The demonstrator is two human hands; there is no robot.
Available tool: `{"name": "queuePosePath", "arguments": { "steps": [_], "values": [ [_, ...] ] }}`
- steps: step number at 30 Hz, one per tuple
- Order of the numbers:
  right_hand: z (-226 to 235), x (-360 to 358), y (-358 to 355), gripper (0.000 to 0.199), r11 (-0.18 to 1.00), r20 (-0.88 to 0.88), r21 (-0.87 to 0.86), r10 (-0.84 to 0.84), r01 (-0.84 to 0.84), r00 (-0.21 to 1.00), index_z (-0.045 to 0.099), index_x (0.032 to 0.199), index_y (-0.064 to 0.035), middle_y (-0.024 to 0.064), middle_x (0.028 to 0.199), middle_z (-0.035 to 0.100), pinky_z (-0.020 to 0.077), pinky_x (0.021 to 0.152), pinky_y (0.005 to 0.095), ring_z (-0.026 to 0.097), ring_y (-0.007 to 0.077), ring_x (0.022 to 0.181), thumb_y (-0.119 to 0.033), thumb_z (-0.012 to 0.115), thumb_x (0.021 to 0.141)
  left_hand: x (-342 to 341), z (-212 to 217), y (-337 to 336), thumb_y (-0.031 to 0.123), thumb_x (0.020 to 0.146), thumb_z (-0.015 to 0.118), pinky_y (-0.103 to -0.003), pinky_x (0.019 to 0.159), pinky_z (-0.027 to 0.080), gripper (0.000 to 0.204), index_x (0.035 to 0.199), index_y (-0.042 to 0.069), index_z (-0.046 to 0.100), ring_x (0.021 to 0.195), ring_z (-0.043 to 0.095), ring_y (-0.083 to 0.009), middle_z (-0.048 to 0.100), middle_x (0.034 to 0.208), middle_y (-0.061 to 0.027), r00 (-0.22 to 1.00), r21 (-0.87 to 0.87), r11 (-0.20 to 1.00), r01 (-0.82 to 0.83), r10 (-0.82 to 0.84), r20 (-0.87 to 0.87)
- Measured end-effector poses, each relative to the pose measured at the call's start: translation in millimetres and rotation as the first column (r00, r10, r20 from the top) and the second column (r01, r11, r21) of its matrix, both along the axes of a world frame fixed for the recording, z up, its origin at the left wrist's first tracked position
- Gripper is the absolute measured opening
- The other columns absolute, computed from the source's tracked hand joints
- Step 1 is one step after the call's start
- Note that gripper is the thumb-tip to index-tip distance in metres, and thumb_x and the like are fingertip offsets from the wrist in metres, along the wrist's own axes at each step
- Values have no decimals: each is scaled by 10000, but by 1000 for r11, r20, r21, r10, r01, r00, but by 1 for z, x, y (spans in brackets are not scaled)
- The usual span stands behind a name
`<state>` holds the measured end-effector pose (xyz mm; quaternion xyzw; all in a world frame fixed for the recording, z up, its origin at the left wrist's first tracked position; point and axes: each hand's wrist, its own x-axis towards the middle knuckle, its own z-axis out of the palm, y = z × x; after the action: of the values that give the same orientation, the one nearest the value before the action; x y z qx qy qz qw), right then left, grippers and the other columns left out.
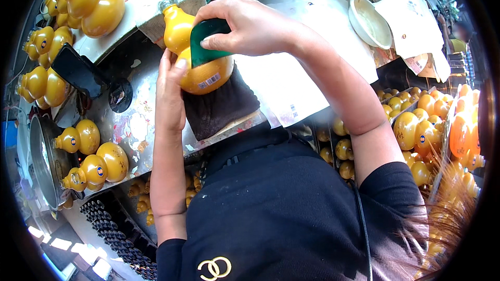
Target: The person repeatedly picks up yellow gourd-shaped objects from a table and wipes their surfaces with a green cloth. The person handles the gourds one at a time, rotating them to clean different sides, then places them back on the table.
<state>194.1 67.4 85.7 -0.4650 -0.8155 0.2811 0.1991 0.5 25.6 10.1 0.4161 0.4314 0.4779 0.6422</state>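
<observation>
A gourd-shaped bottle point(195, 54) lies on its side on a folded cloth point(219, 106) at the middle of the worktable point(135, 125), neck pointing far-left. The left hand point(169, 93) steadies it from the near-left; the right hand point(250, 26) presses a scrubbing pad point(205, 41) onto its upper side. More bottles cluster at the table's far-left corner point(94, 0), along its left edge point(44, 80) and at its near-left point(96, 158). A phone point(78, 70) lies left of the held bottle. A bowl point(371, 21) sits far right. Crates of bottles point(422, 125) stand right, below table level.
</observation>
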Motion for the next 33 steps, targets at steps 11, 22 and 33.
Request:
{"name": "queuePosePath", "arguments": {
  "steps": [11,22,33],
  "values": [
    [-30,-1,-9,287,912,-347,307,-160,273,924,598,1024,6,180,923,639,528,777,356,653,303,862,-214,612,840,7,-4,15,355,866,655,-333,979,421,679,1335,-25,343,1145,519,-214,500,1244,-182,967,97,993,-68,89,-238],
    [-56,-3,-38,355,939,-406,61,-286,338,868,515,1103,-17,132,974,581,498,768,314,607,231,894,-301,610,912,4,-10,3,504,920,524,-345,1068,328,779,1438,-7,248,1257,447,-231,434,1355,-160,976,184,983,23,17,-216],
    [-79,-14,-77,421,863,-545,18,-414,504,729,437,1111,-29,177,948,578,506,764,353,641,302,858,-274,672,861,6,-9,-2,520,961,412,-335,1052,345,717,1434,-1,271,1233,479,-225,467,1337,-153,947,179,984,13,45,-318]
  ]
}}
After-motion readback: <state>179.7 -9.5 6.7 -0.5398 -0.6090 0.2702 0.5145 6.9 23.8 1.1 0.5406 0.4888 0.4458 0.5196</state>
